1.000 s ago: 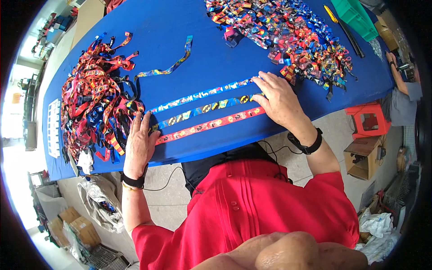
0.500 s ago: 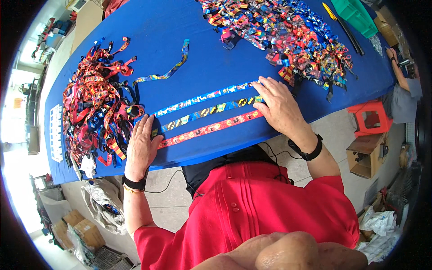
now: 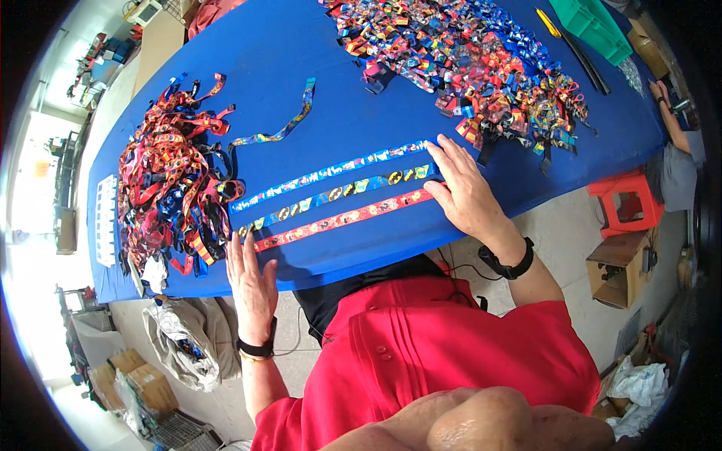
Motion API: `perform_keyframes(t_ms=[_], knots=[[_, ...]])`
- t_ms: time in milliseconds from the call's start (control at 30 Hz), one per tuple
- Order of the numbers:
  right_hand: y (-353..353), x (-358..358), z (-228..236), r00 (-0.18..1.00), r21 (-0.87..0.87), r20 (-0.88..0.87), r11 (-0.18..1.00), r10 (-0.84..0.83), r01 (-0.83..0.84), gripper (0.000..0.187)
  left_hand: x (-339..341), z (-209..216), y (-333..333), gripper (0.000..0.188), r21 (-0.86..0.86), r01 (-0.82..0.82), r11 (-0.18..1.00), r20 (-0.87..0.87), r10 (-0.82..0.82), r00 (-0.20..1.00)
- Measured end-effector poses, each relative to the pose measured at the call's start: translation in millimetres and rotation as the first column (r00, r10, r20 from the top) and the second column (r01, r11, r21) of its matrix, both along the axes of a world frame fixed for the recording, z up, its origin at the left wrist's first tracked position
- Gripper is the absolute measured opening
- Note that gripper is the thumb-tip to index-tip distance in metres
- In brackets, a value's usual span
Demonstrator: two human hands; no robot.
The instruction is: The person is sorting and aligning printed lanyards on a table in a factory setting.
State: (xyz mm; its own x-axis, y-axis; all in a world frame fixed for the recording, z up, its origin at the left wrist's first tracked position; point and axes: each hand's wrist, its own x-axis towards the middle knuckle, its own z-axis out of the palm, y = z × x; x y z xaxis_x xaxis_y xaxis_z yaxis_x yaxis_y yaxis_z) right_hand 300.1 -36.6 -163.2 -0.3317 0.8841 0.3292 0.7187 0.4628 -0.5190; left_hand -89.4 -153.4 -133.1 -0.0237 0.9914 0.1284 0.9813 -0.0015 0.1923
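Observation:
Three printed fabric straps lie side by side on the blue-covered table: a blue and white strap (image 3: 331, 171) farthest away, a blue, black and yellow strap (image 3: 335, 193) in the middle, and a red strap (image 3: 338, 221) nearest me. My left hand (image 3: 252, 287) is open, fingers stretched, its fingertips at the left end of the red strap. At the right ends of the straps, my right hand (image 3: 468, 195) rests open with fingers extended and thumb apart; it partly hides those ends. Neither hand grips anything.
A tangled heap of straps (image 3: 169, 173) lies on the left, beside a white slotted strip (image 3: 106, 218). One loose multicoloured strap (image 3: 289, 128) curves away behind. A large pile of small colourful pieces (image 3: 481, 68) and a green crate (image 3: 594, 30) occupy the far right. A person's arm (image 3: 673, 120) shows beyond.
My left hand has moved nearer to me and slightly right, uncovering the left ends of the straps. My right hand stays at their right ends. The view has shifted slightly.

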Motion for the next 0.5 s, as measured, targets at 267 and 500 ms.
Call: perform_keyframes(t_ms=[267,500], knots=[[-25.0,12.4,24.0,0.980,0.035,-0.178,0.996,0.088,-0.083,0.042,6.0,-41.5,-37.7,0.074,0.061,-0.201,0.978,0.063,0.198,0.978],[-62.9,5.6,26.8,0.888,-0.084,-0.310,0.921,0.338,-0.380,0.009,7.0,-68.2,-38.3,0.086,0.029,-0.256,0.966,-0.052,0.258,0.965]])
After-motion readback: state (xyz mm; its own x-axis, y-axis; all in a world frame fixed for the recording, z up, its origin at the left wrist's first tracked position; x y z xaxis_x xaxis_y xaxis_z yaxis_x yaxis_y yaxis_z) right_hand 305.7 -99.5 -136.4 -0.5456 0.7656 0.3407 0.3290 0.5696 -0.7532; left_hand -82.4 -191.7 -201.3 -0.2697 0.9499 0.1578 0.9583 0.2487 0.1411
